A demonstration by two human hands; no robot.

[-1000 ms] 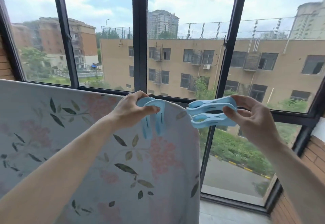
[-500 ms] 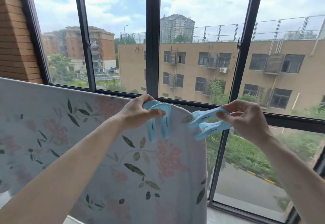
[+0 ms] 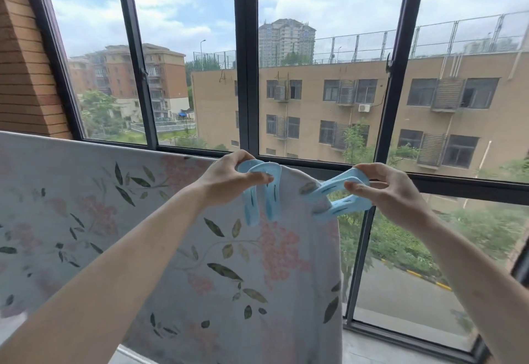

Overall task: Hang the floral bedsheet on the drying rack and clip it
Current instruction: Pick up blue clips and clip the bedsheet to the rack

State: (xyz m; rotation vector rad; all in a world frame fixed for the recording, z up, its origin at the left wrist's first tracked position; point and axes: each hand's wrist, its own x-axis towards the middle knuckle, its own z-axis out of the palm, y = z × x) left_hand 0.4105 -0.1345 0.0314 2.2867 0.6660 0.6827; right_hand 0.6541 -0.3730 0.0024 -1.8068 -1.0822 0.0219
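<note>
Soft, pale floral bedsheet [image 3: 114, 220] draped over the rack's top edge, printed with pink blossoms and dark green leaves, spreading from the far left to its rounded right corner. On that top edge the left hand [image 3: 226, 183] pinches the first clip [image 3: 262, 192], smooth light-blue plastic with slotted curved arms pointing down over the cloth. At the corner the right hand [image 3: 392, 192] grips the second clip [image 3: 337, 196], tilted sideways, its tips touching the sheet's edge — two clips, one sheet, dark window frame [image 3: 247, 77] behind.

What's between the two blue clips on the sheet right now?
Only a curved stretch of floral bedsheet, in the head view, between the left clip and the right clip.
</note>
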